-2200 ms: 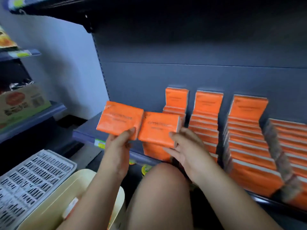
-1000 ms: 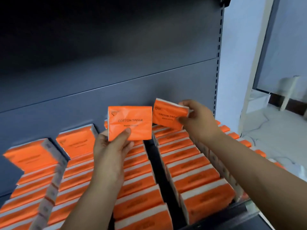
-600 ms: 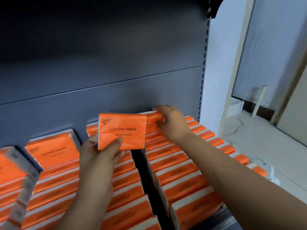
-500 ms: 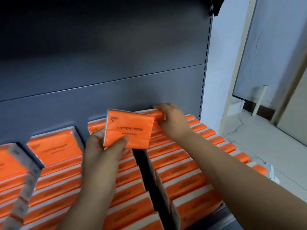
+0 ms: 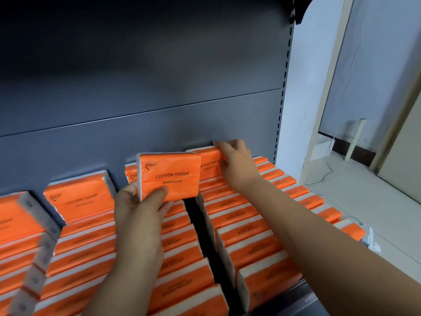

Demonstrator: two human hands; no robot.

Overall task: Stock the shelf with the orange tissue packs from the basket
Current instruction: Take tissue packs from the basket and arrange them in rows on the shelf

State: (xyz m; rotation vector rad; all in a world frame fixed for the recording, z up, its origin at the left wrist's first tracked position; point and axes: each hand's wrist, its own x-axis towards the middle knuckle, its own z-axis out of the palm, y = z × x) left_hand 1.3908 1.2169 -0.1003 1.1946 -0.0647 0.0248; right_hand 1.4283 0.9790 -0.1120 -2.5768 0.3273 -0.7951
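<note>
on my feed the person's left hand (image 5: 139,215) holds an orange cotton tissue pack (image 5: 169,176) upright in the air, printed face toward the camera. the thumb presses on the front near the lower edge and the fingers curl behind the left end. the pack hangs above the middle row of packs (image 5: 180,254). the right hand (image 5: 237,165) reaches further back and grips a second pack (image 5: 208,161) at its top right corner, fingers hooked over the upper edge. that pack stands at the very back of the right row (image 5: 248,242), against the grey back panel (image 5: 136,124). the pack in the left hand overlaps its left end from my angle, so i can't say whether the two touch.

the shelf (image 5: 303,297) carries several rows of the same orange packs running front to back, each pack overlapping the next. a dark gap (image 5: 198,229) separates the middle row from the right row. an outer row (image 5: 296,190) runs just beside the right forearm. left of the left hand, another row (image 5: 82,247) ends in an upright pack (image 5: 79,198) against the panel. a blurred pale strip (image 5: 38,254) crosses the far-left stock; i can't make out what it is. past the shelf's end are a white end panel (image 5: 296,99) and pale floor (image 5: 376,201).
</note>
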